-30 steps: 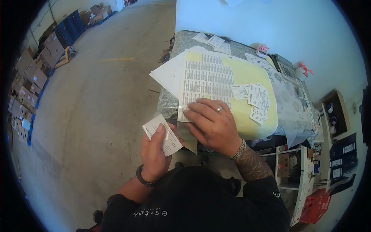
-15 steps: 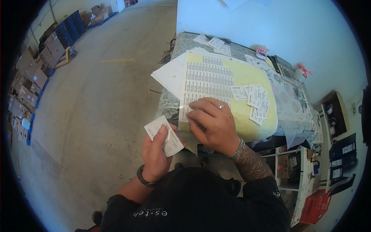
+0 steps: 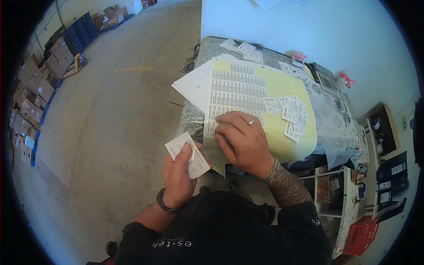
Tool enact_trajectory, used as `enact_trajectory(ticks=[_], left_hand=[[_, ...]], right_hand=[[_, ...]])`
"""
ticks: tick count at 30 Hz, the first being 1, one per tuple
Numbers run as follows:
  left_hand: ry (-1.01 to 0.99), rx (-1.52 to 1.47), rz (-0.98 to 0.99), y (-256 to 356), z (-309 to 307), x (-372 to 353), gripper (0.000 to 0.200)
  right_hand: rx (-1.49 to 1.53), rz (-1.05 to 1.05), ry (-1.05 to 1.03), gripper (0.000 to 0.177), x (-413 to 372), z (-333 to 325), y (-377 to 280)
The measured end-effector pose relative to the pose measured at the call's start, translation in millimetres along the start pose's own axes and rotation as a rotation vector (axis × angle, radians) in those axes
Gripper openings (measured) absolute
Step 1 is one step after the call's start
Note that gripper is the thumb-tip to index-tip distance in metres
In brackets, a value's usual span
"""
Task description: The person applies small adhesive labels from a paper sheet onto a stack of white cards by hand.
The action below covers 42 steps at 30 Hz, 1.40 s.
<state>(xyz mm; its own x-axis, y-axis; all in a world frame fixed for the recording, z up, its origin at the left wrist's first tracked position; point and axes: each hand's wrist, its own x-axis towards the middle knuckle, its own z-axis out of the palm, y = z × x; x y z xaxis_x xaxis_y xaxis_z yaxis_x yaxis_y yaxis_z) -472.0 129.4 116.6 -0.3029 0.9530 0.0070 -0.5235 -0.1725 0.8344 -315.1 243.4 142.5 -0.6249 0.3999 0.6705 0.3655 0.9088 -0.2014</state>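
Note:
A small stack of printed white cards point(image 3: 188, 155) is in my left hand point(image 3: 177, 176), the thumb pressed flat across the top card. To its right, my right hand point(image 3: 245, 142) rests over the lower left part of a sheet of printed labels point(image 3: 236, 90). Its fingers are bent and drawn together, with the tips right at the sheet's left edge; I cannot tell what is pinched under them. Rows of labels cover the sheet's left side, and its right side is bare yellow backing. On that backing lies a loose pile of similar cards point(image 3: 291, 115).
The granite-patterned table point(image 3: 193, 112) also bears white papers point(image 3: 193, 86), more cards point(image 3: 246, 48) and a calculator point(image 3: 324, 77). A shelf unit point(image 3: 329, 194) and a red basket point(image 3: 360, 236) stand at lower right. Cardboard boxes point(image 3: 42, 86) line the far left beyond the concrete floor.
My right hand's fingers have shifted very slightly at the sheet's edge. My left hand holds the cards as before.

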Motion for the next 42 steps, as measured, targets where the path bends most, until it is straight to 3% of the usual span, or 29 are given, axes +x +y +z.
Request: enact_trajectory(ticks=[12, 14, 18, 23, 42], left_hand=[[-0.012, 0.041, -0.056, -0.3, 6.0, 1.0, 0.040], [-0.047, -0.003, -0.074, -4.2, 2.1, 1.8, 0.045], [-0.117, -0.172, -0.138, -5.3, 0.4, -0.6, 0.056], [-0.129, -0.003, -0.154, -3.1, 4.3, -2.4, 0.059], [-0.074, 0.057, -0.126, -3.9, 5.8, -4.4, 0.057]], right_hand=[[0.208, 0.086, 0.188, 0.016, -7.5, 4.2, 3.3], [0.098, -0.084, 0.304, 0.018, -9.4, 0.9, 1.8], [0.070, -0.222, 0.247, 0.023, -14.0, -13.5, -14.0], [-0.101, -0.334, 0.201, 0.032, -15.0, -11.3, -22.7], [-0.111, -0.307, 0.079, 0.025, -13.9, -12.9, -26.0]])
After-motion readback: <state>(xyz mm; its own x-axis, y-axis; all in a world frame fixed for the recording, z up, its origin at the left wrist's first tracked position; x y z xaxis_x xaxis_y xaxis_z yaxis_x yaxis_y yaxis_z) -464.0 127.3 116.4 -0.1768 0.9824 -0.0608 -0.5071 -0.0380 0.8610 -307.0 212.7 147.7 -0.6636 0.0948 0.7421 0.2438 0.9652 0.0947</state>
